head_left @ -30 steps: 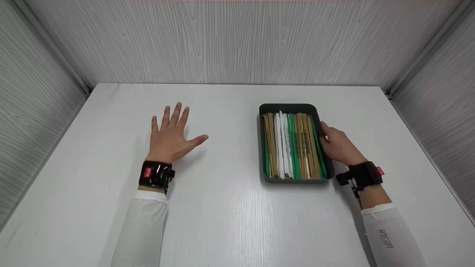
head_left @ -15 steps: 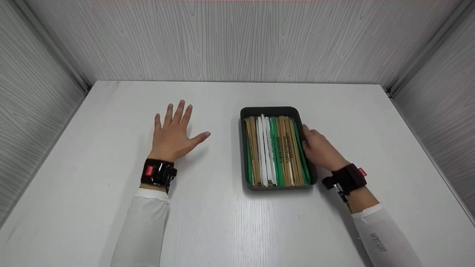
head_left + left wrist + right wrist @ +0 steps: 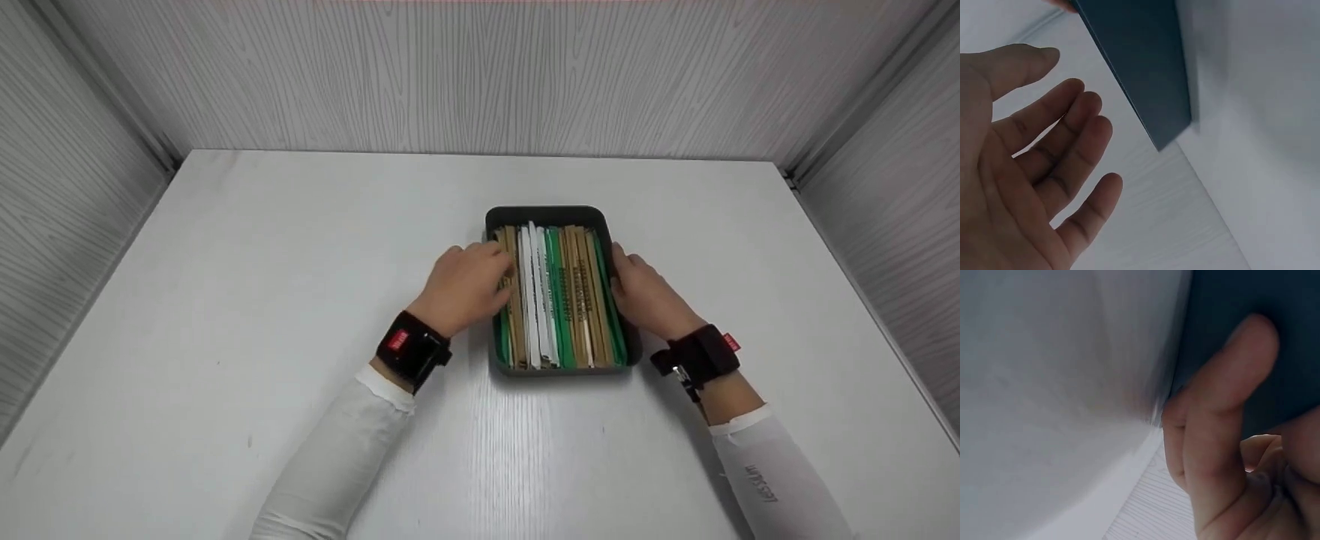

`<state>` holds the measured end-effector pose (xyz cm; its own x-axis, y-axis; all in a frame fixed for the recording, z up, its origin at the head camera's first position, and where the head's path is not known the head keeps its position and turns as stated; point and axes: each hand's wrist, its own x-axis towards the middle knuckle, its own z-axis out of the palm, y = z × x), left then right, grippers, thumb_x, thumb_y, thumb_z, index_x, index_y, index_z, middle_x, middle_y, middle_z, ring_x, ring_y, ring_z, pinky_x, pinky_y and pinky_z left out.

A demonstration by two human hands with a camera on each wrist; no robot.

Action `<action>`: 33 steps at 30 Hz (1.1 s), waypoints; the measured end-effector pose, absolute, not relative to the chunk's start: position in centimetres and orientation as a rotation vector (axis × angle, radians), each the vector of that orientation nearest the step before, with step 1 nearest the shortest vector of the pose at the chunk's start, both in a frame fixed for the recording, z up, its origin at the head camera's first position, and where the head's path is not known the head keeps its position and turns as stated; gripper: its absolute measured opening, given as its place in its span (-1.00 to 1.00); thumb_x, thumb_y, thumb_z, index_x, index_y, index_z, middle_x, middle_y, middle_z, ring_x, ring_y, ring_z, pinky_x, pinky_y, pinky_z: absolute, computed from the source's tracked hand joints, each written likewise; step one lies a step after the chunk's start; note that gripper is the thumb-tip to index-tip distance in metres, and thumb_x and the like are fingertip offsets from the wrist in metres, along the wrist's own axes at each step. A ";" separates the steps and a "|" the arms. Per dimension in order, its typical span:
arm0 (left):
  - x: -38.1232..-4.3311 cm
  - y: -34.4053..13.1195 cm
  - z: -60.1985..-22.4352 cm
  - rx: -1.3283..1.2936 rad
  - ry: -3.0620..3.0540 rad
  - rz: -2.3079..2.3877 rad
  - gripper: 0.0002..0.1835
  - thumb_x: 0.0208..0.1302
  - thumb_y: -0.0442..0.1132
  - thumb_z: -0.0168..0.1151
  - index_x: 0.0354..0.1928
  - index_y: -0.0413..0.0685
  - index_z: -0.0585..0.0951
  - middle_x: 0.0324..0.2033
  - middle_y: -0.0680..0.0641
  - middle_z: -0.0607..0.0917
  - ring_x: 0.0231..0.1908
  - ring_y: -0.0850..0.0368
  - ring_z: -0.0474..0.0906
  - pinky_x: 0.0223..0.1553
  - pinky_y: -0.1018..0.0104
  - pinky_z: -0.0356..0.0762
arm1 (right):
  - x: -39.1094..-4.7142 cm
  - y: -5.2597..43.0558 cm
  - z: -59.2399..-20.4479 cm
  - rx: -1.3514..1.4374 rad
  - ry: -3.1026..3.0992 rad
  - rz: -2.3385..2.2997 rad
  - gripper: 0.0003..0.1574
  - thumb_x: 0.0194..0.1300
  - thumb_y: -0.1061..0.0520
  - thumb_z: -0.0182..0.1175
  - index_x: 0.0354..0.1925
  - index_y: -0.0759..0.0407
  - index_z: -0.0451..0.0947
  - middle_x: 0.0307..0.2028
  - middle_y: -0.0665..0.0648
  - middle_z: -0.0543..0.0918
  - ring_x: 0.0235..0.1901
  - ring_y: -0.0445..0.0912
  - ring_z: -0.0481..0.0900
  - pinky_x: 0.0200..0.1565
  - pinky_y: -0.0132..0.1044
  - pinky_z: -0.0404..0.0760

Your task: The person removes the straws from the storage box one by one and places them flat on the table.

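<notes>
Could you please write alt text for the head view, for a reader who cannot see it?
A dark grey rectangular tray packed with slim brown, white and green packets sits on a flat white table. A person's bare right hand touches the tray's right side; their bare left hand is at its left edge.

Reads, apparently, "LetsSlim" in grey letters on the white right sleeve [image 3: 780, 476], running lengthwise. Carries pale lettering, too small to make out, on the left red tag [image 3: 398, 340] of one black wrist strap [image 3: 414, 358], and likewise on the right red tag [image 3: 731, 342] of the other. Bears dark print, equally illegible, on brown packets [image 3: 583, 300], green packets [image 3: 561, 319] and white packets [image 3: 531, 292] in the dark tray [image 3: 562, 371].
</notes>
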<state>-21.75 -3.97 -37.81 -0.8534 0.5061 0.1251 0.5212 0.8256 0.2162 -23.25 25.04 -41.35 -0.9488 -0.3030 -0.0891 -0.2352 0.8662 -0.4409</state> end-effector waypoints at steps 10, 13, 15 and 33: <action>-23.0 2.0 -35.8 -1.010 -3.060 -0.171 -0.86 0.44 -0.20 0.27 -0.32 -0.04 0.62 -0.36 0.01 0.68 -0.40 0.12 0.58 -0.36 0.13 0.67 | -23.0 25.4 -41.3 -0.418 2.892 -0.638 -0.24 0.61 0.28 -0.22 0.59 0.49 -0.22 0.23 0.60 0.40 -0.04 0.25 0.57 -0.06 0.11 0.64; -24.1 3.3 -35.3 -1.002 -3.112 -0.209 -0.70 0.47 -0.23 0.19 -0.50 0.01 0.46 -0.51 0.05 0.55 -0.50 0.15 0.47 -0.41 0.17 0.62 | -23.1 25.3 -41.2 -0.390 2.873 -0.654 -0.23 0.62 0.27 -0.23 0.61 0.45 -0.24 0.25 0.59 0.39 -0.03 0.24 0.57 -0.06 0.10 0.64; -24.9 4.1 -35.4 -0.971 -3.161 -0.263 -0.65 0.49 -0.21 0.17 -0.54 0.04 0.41 -0.52 0.04 0.53 -0.50 0.14 0.46 -0.39 0.17 0.62 | -23.2 25.3 -41.2 -0.386 2.865 -0.661 -0.23 0.62 0.26 -0.23 0.62 0.43 -0.25 0.25 0.58 0.39 -0.02 0.26 0.57 -0.04 0.12 0.64; -26.0 8.6 -38.5 -0.777 -3.326 -0.095 -0.72 0.53 -0.13 0.09 -0.13 -0.02 0.77 -0.24 -0.03 0.79 -0.37 0.14 0.60 -0.13 0.10 0.67 | -22.9 25.2 -41.5 -0.500 2.924 -0.639 -0.25 0.60 0.30 -0.17 0.57 0.53 -0.16 0.16 0.60 0.44 -0.01 0.31 0.58 0.00 0.15 0.64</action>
